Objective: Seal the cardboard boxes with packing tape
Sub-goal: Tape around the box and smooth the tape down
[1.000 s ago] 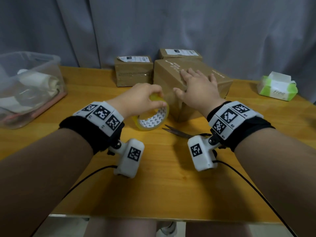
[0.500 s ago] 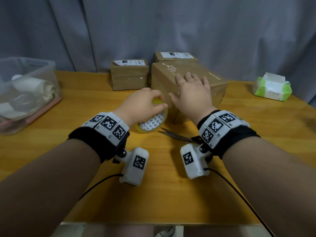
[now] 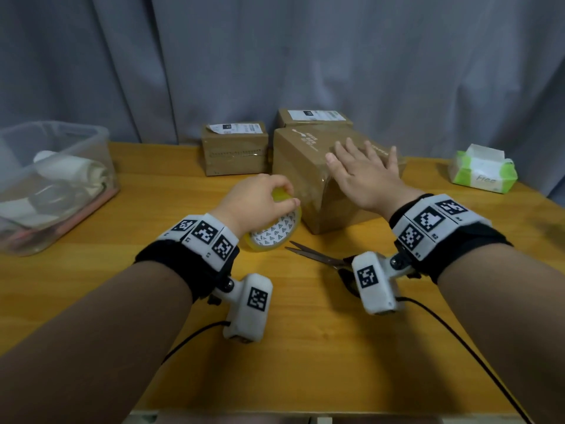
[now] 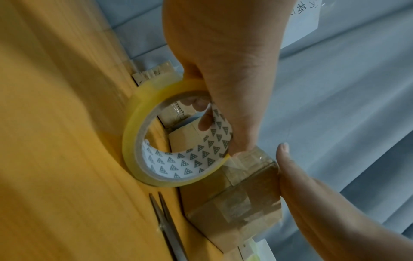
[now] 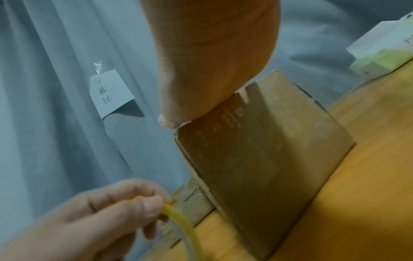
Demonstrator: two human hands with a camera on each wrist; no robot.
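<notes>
Grip, left hand (image 3: 255, 198): fingers curled round the packing tape roll (image 3: 275, 232), on edge on the counter (image 3: 305, 347) against the near-centre cardboard box (image 3: 308, 179). Right hand (image 3: 363, 175): flat on the box top, holding nothing.

Risk (judged): the stretched strip may wrinkle or tear; scissors (image 3: 318, 255) lie near.

Writing: tissue pack (image 3: 483, 171), far right, reads "Free"; shipping labels illegible.

In the head view, the right wrist camera (image 3: 374, 283) is covering the scissors' (image 3: 318, 255) handles at centre right. The plastic bin (image 3: 52, 185) is running off the left edge, its contents blurring together.
</notes>
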